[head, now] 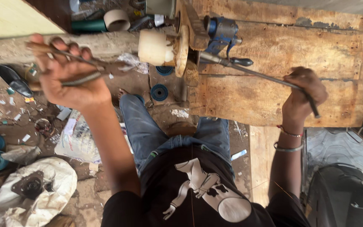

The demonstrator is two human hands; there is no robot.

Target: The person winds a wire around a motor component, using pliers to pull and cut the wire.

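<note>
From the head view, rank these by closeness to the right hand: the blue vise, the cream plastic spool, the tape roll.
From the right hand:
1. Blue metal vise, on the wooden bench, up-left.
2. Cream plastic spool, left of the vise.
3. Beige tape roll, on the ground, farthest left.

Open bare wood (316, 46) right of the blue vise (220, 31). Blocked at the bench's left edge by white spool (155, 47), wooden disc (182, 49); long metal rod (269, 80) slanting across.
</note>
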